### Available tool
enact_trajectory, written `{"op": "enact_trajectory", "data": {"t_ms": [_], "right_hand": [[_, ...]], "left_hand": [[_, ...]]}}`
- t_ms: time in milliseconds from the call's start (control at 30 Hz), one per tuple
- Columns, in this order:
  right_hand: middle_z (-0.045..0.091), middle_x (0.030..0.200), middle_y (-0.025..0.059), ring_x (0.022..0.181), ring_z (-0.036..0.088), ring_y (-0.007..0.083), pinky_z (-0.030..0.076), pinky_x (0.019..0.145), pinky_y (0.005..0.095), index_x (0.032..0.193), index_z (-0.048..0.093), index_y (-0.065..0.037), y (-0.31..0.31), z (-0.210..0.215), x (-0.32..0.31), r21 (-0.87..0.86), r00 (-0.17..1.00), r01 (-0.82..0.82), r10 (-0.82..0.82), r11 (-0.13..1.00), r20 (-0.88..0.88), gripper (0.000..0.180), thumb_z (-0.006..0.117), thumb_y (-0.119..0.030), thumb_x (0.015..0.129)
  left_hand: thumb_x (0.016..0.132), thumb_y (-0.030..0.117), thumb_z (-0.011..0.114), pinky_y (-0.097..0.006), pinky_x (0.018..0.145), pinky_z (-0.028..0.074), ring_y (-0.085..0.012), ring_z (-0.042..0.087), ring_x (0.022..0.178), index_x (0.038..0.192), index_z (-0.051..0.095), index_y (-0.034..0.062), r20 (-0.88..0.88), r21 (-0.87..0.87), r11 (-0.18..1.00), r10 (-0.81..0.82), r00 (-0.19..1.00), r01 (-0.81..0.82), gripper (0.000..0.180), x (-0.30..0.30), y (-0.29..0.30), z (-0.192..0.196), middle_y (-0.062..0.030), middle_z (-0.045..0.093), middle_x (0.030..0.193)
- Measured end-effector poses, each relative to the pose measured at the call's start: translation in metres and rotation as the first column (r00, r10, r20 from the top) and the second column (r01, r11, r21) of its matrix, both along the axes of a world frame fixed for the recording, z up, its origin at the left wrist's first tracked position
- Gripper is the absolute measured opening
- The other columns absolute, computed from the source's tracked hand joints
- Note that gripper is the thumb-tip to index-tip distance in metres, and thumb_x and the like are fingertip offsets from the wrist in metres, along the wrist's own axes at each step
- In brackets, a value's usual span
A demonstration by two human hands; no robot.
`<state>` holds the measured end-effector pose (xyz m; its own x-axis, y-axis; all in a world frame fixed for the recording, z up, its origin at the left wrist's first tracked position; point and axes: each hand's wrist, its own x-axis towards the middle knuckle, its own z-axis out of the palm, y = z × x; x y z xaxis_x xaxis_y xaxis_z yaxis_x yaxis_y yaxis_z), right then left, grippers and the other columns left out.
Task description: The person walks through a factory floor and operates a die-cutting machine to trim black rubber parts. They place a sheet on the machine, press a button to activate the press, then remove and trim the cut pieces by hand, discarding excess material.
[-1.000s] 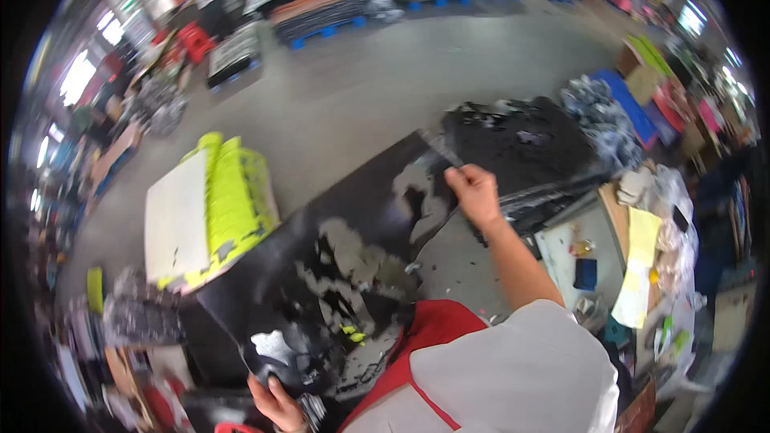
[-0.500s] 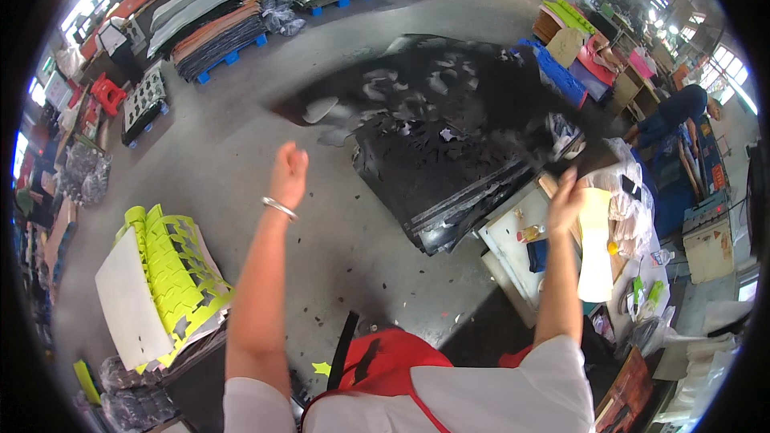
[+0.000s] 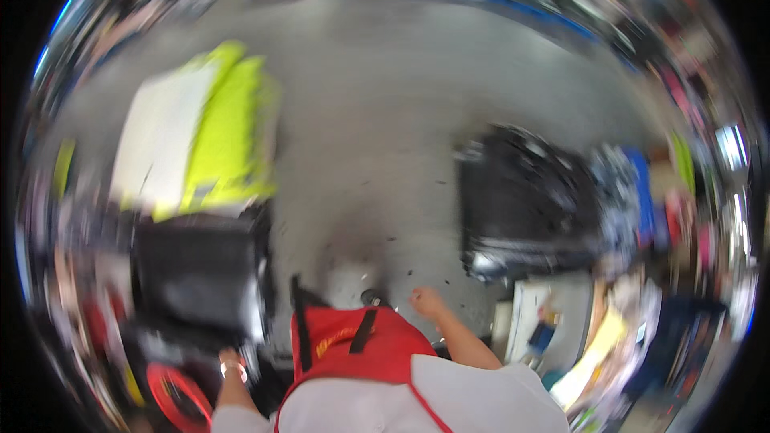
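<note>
My left hand (image 3: 231,361), with a bangle at the wrist, is low on the left, close to the near edge of a stack of black sheets (image 3: 200,277). Blur hides its fingers, and I cannot tell whether it touches the stack. My right hand (image 3: 429,305) hovers over the floor just in front of the red apron (image 3: 361,349). Its fingers look curled in, with nothing visible in them. To the right lies another pile of black sheets (image 3: 525,200), apart from both hands.
Beyond the left stack lie yellow-green cut sheets (image 3: 228,132) beside a white sheet (image 3: 164,132). A red ring-shaped thing (image 3: 178,397) is at lower left. On the right stands a white-topped table (image 3: 553,309) with small items. Dark scraps dot the grey floor (image 3: 361,104).
The view has swung left. My right hand has left the large black sheet it held and come in near my body. My left hand has dropped to the lower left.
</note>
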<state>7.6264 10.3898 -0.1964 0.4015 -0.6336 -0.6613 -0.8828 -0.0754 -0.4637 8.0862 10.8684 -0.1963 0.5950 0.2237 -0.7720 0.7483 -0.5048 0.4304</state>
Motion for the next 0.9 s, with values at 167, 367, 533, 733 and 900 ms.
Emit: {"op": "enact_trajectory", "data": {"t_ms": [167,367,533,733,900], "right_hand": [[0.059,0.067,0.0009,0.060,0.054,0.0099,0.043,0.052,0.0256,0.087,0.064,0.000,-0.055,-0.002,0.102,0.053,0.957,-0.118,0.099,0.992,0.273,0.015,0.058,-0.014,0.089],[0.065,0.073,0.0056,0.065,0.061,0.0103,0.048,0.057,0.0244,0.096,0.065,0.002,0.019,0.028,0.203,0.207,0.995,-0.102,0.099,0.973,0.025,0.014,0.058,-0.006,0.087],[0.064,0.080,0.0017,0.074,0.057,0.0068,0.046,0.065,0.0223,0.113,0.061,0.002,0.090,0.062,0.279,0.531,0.929,-0.184,0.322,0.827,-0.180,0.024,0.061,-0.007,0.092],[0.069,0.090,0.0073,0.081,0.062,0.0095,0.049,0.072,0.0238,0.112,0.062,0.002,0.102,0.066,0.353,0.493,0.927,-0.226,0.340,0.840,-0.156,0.021,0.061,-0.006,0.092],[0.069,0.093,0.0112,0.082,0.067,0.0157,0.054,0.077,0.0294,0.111,0.059,0.004,0.097,0.056,0.376,0.378,0.898,-0.210,0.331,0.902,-0.291,0.022,0.060,-0.010,0.095]], "left_hand": [[0.086,0.025,0.058,-0.037,0.068,0.052,-0.0221,0.065,0.087,0.090,0.068,0.0133,-0.043,0.165,0.980,0.122,0.992,-0.113,0.016,-0.064,0.088,-0.031,-0.0044,0.068,0.091],[0.092,0.026,0.053,-0.031,0.049,0.047,-0.0165,0.061,0.057,0.107,0.063,0.0083,-0.214,-0.149,0.917,0.335,0.918,-0.369,0.026,-0.037,0.005,-0.136,-0.0065,0.066,0.077],[0.089,0.026,0.056,-0.045,0.092,0.048,-0.0386,0.062,0.106,0.114,0.064,0.0059,-0.113,0.144,0.934,0.343,0.932,-0.326,0.033,0.013,-0.008,-0.239,-0.0247,0.066,0.108],[0.079,0.020,0.057,-0.041,0.100,0.045,-0.0374,0.056,0.116,0.135,0.043,0.0006,-0.132,0.653,0.654,0.594,0.793,-0.381,0.061,0.052,0.049,-0.297,-0.0264,0.056,0.125],[0.071,0.032,0.062,-0.041,0.102,0.043,-0.0399,0.054,0.119,0.126,0.048,-0.0089,-0.222,0.481,0.760,0.588,0.778,-0.437,0.070,0.050,0.076,-0.312,-0.0283,0.055,0.127]]}}
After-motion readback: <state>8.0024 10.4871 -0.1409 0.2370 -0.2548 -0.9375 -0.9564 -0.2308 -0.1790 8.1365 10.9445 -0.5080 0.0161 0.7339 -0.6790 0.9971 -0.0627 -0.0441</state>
